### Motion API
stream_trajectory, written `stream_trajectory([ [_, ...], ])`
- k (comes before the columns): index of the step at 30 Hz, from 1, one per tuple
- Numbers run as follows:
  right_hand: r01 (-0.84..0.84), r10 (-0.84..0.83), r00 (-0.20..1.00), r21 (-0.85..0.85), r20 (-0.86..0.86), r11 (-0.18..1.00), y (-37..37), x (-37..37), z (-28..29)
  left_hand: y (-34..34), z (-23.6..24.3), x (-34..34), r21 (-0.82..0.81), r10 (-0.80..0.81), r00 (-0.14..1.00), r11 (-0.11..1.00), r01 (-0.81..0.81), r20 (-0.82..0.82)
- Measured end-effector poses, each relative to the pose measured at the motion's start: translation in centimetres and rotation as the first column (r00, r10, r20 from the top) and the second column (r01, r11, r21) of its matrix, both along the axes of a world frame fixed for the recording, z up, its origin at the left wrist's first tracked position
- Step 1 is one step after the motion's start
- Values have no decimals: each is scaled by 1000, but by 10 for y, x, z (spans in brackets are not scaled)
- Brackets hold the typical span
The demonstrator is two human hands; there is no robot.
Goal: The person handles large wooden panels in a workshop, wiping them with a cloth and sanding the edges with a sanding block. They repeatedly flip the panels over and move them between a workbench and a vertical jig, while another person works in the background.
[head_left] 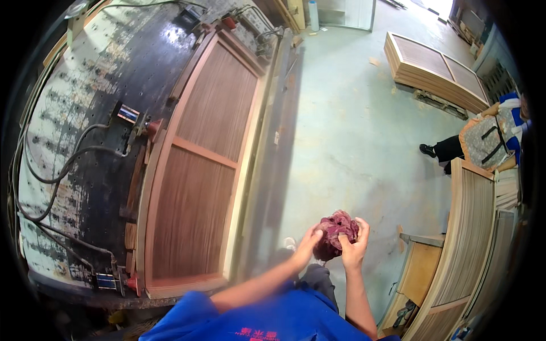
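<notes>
Two-handed grip (354,250), maroon bundle (334,226) between, probably cloth

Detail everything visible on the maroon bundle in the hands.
The maroon bundle looks like soft, thin cloth, crumpled into a rough ball with many folds; its colour is mottled, paler on the ridges and darker in the creases. It is held up over the pale green floor, in front of the body. The left hand grips its left side, the right hand its right. Its underside and any hem are not discernible.
</notes>
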State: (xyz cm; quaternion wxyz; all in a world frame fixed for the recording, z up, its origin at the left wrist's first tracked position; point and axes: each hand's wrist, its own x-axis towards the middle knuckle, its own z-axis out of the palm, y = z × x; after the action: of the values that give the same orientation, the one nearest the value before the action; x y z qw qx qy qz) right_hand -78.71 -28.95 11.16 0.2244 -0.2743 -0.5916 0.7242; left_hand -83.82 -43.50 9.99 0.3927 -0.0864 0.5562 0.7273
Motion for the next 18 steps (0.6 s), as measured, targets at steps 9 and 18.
stream_trajectory([
  [9, -452, 324, 891, 560, 317, 694, -18, -155, 17, 6, -15, -133, 270, 271, 946, 911, -312, 178],
  [18, -306, 222, 941, 358, 257, 882, 34, -428, -11, 0, 13, -370, -71, -26, 986, 997, 15, -163],
])
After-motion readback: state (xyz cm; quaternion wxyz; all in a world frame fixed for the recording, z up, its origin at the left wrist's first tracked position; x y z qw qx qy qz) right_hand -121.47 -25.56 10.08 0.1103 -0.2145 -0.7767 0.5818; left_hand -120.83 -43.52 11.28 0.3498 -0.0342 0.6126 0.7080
